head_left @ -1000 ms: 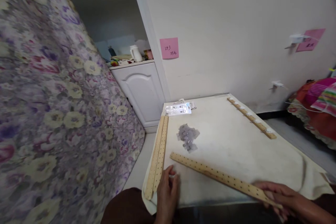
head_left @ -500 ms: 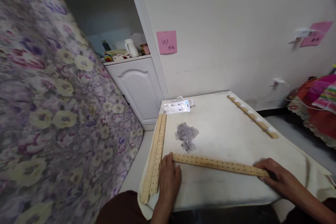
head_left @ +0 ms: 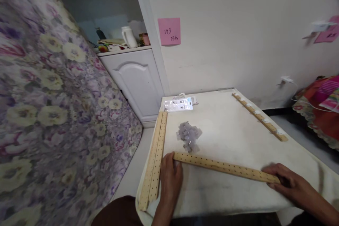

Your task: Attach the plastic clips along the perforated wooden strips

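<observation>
A long wooden strip [head_left: 222, 166] with rows of small holes lies across the near part of the white-covered table [head_left: 212, 197]. Its left end is in the grip of my left hand [head_left: 171, 176], and my right hand [head_left: 288, 182] closes round its right end. Beyond the strip is a heap of small grey-clear plastic packets [head_left: 188, 135]; what they contain is too small to make out. Just left of my left hand, two similar perforated strips [head_left: 155, 159] lie side by side along the table's left edge.
Clear packaging [head_left: 178, 104] with small metal items lies at the far left of the table. Another wooden strip [head_left: 258, 116], bearing several whitish pieces, lies along the right side. A floral curtain [head_left: 66, 113] hangs at the left, beside a white cabinet [head_left: 135, 81].
The view has shifted slightly, so the table and the strips appear a little displaced. Both hands keep hold of the same wooden strip; I see no clear change in their grip.
</observation>
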Motion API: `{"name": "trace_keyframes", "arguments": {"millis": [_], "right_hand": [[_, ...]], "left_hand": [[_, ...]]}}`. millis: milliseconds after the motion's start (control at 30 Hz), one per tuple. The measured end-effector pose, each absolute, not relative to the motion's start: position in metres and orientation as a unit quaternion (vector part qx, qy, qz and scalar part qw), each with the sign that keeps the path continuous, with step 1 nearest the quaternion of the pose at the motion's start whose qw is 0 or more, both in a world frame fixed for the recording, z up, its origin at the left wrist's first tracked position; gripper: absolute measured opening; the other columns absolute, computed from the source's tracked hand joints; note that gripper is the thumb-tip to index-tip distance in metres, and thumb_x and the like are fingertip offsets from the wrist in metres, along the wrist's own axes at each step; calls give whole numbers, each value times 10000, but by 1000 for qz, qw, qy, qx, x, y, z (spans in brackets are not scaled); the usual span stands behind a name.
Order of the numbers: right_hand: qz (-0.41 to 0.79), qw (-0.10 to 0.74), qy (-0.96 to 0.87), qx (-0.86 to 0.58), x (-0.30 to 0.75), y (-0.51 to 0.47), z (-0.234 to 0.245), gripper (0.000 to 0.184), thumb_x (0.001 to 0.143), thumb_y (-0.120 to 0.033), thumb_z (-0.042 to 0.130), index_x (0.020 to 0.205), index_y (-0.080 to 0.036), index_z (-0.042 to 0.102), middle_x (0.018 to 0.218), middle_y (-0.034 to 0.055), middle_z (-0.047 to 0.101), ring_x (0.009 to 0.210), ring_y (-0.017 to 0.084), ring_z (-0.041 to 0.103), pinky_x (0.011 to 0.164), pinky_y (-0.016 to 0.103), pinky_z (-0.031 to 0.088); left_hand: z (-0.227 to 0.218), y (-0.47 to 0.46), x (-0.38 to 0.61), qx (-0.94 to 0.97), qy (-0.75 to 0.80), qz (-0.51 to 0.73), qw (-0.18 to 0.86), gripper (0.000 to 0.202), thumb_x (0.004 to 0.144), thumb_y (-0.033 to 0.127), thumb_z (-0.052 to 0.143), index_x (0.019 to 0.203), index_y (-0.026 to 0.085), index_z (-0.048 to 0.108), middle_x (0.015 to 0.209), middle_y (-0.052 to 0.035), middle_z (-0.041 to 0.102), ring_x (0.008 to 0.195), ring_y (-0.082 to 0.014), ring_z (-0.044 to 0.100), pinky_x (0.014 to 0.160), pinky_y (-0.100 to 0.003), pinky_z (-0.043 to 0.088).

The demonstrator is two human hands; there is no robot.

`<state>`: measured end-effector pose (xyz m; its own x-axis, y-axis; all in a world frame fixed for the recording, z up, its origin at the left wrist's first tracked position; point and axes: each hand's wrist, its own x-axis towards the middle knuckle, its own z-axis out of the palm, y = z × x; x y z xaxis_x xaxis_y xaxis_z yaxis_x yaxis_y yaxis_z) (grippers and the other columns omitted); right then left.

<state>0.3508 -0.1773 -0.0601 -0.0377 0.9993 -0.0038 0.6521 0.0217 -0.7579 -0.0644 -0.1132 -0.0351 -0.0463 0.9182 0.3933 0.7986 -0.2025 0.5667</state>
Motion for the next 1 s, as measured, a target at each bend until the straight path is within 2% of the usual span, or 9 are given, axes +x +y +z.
{"name": "trace_keyframes", "arguments": {"millis": [167,267,333,433,600,700,767,833,1000], "right_hand": [[318,269,-653,-633,353,-177,-62,331,686,-431,669,957,-244,701,940,100,645,916,267,604,790,343,496],[316,263,-645,-645,354,-176,-58,453,626,-439,720,1032,-243,674,928,86,638,898,264,605,771,335,504],[305,261,-629,-666,353,-174,-52,500,640,-465,706,1085,-246,644,933,76,636,889,257,603,754,329,502],[283,272,-619,-681,336,-162,-37,425,742,-495,601,1076,-232,626,914,69,635,847,236,596,735,327,482],[290,294,-686,-599,256,-118,-15,235,821,-388,490,842,-201,631,712,25,596,662,178,545,628,293,433],[296,306,-721,-546,197,-86,-15,181,797,-302,514,845,-189,646,703,16,594,664,168,540,630,281,407],[301,308,-710,-557,167,-67,-19,220,791,-254,516,964,-186,633,746,15,598,689,161,544,648,274,404],[297,283,-705,-578,148,-52,-26,270,739,-227,579,1002,-188,626,816,19,587,716,152,534,661,265,394],[292,267,-696,-599,136,-33,-37,278,630,-176,665,905,-210,639,860,3,552,725,137,501,663,254,368]], "left_hand": [[-46,-108,-66,689,625,361,67,389,828,226,480,1208,143,486,1199,-136,510,1166,-261,467,1015,-478,400],[-55,-108,-66,687,625,366,56,403,823,210,482,1222,149,483,1252,-143,464,1217,-278,422,1028,-500,384],[-59,-109,-65,685,621,377,55,403,822,203,484,1223,162,482,1275,-136,438,1239,-283,401,1035,-502,377],[-60,-111,-64,682,620,383,58,401,820,200,489,1218,156,486,1302,-140,410,1254,-287,382,1047,-499,365],[-61,-115,-62,676,628,378,72,418,825,192,476,1242,163,471,1334,-141,388,1262,-280,381,1047,-497,364],[-62,-116,-63,676,624,384,78,423,826,192,476,1248,171,463,1345,-135,379,1275,-282,368,1044,-497,369],[-62,-116,-63,674,624,387,80,413,825,190,477,1237,165,472,1336,-139,390,1270,-284,374,1040,-498,373],[-62,-115,-64,672,626,387,83,400,823,184,472,1222,153,482,1325,-148,403,1263,-285,382,1035,-497,378],[-60,-115,-63,667,624,394,101,418,799,164,485,1217,146,492,1327,-151,402,1263,-288,382,1045,-494,367]]}}
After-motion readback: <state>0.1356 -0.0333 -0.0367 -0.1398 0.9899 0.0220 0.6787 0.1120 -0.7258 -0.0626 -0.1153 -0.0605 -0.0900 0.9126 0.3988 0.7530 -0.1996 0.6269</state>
